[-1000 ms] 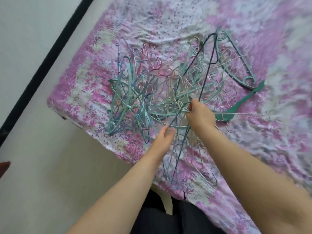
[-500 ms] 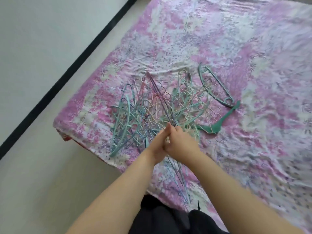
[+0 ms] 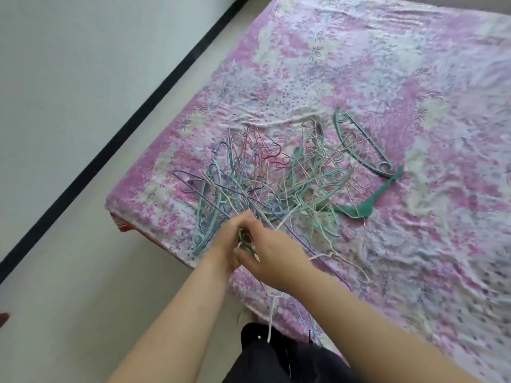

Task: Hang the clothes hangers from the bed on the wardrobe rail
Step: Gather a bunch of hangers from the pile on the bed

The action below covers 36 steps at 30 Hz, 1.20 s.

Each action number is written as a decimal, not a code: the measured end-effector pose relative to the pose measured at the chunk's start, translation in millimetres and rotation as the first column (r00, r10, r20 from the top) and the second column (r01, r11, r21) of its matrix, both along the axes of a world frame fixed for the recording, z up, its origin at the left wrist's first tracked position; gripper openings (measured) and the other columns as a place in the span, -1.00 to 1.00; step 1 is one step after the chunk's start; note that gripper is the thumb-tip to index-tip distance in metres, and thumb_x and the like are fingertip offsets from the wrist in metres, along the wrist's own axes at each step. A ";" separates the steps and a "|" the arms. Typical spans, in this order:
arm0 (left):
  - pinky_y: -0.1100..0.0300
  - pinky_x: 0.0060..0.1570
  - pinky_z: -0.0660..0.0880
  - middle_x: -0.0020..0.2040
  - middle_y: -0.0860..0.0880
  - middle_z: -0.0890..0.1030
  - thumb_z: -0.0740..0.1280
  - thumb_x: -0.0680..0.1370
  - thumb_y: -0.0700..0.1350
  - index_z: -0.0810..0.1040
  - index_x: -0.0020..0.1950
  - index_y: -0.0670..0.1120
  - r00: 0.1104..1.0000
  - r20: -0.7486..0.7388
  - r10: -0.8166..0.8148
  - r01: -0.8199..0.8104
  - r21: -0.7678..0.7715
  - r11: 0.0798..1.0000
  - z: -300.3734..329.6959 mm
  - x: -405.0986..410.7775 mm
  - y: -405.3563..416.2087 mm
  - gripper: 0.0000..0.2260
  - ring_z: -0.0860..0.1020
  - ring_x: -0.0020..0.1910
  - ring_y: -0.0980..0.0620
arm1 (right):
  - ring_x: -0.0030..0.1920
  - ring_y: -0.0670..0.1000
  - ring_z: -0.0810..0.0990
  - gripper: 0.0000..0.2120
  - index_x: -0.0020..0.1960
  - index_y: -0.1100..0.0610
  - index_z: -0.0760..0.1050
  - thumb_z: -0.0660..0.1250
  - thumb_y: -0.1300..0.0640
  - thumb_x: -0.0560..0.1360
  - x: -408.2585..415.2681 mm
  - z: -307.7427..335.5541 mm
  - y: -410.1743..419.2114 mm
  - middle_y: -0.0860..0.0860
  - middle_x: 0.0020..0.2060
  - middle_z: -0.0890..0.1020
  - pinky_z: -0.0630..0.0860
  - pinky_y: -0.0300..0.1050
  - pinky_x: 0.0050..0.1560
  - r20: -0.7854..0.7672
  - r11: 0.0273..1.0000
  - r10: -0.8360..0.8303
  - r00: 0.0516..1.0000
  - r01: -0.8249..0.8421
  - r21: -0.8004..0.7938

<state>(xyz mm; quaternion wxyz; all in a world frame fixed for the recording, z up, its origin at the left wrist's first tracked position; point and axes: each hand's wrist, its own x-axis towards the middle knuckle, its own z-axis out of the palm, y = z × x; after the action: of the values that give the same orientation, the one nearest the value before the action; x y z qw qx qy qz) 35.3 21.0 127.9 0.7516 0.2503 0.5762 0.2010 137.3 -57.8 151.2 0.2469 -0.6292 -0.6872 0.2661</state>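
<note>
Nearest the camera, dark clothing (image 3: 290,360) of the person shows at the bottom edge, with both forearms reaching forward over the corner of the bed (image 3: 414,244).

The left hand (image 3: 231,236) and right hand (image 3: 272,255) meet at the near edge of the pile. The fingers of the right hand are curled around the hooks of a small bunch of hangers (image 3: 244,239); the left hand's fingers close against the same bunch from the other side. Wire shafts of this bunch trail below and to the right of the fingers, some of them overhanging the mattress edge.

Just beyond the fingertips lies the main pile of hangers (image 3: 276,183), a tangle of thin wire and teal plastic types. A dark green plastic hanger (image 3: 367,203) and a teal one (image 3: 362,145) lie at the far right side of the pile, farther from the fingers.

Task status, as judged: early stage. One bunch is being gathered; most hangers remain on the bed. No wardrobe rail is in view, so no hanger can be confirmed as hung. Remaining steps: separate the bunch, carry it, hang it, repeat.

The surface is a wrinkled pink and white floral sheet. To the left of the hands is a pale floor (image 3: 69,286), then a black skirting strip (image 3: 124,134) and a plain light wall (image 3: 69,51).
</note>
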 end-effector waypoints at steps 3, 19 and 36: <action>0.20 -0.47 0.42 -0.39 -0.03 0.42 0.17 0.64 -0.05 0.41 -0.29 -0.08 1.000 0.018 -0.024 0.023 0.026 0.999 4.2 -8.8 4.0 -0.70 0.46 -0.45 0.06 | -0.07 0.06 0.63 -0.68 0.23 0.03 0.32 0.21 -0.07 0.53 -10.6 -8.2 -10.2 0.02 0.20 0.49 0.54 -0.01 -0.27 -0.154 0.978 -0.150 0.977 0.169 0.120; 0.28 -0.53 0.43 -0.57 0.00 0.34 0.04 0.69 -0.09 0.39 -0.10 -0.14 0.991 0.055 -0.124 0.120 0.073 0.990 23.1 -84.5 25.1 -0.74 0.43 -0.59 0.05 | 0.04 0.05 0.47 -0.43 0.42 0.20 0.21 0.32 -0.03 0.53 -8.0 -73.9 16.2 0.11 0.21 0.42 0.50 -0.04 -0.07 -0.298 0.470 -0.841 0.451 0.336 -0.816; 0.23 -0.48 0.49 -0.62 0.07 0.27 0.26 0.50 -0.04 0.41 -0.11 -0.12 0.935 0.314 -0.164 0.078 0.270 0.960 105.5 -133.0 64.6 -0.84 0.32 -0.63 0.13 | -0.72 -0.15 0.19 -0.74 -0.13 0.19 0.36 0.23 0.01 0.60 -1.5 -128.5 10.9 0.02 -0.58 0.50 0.08 -0.39 -0.75 -0.245 0.247 -0.965 -0.096 -0.006 -0.969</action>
<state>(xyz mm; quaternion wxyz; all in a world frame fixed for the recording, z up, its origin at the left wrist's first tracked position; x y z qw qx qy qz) -97.7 85.6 233.4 0.8110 0.3417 0.3938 0.2653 135.7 -46.9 22.7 0.3931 -0.5906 0.1759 0.6824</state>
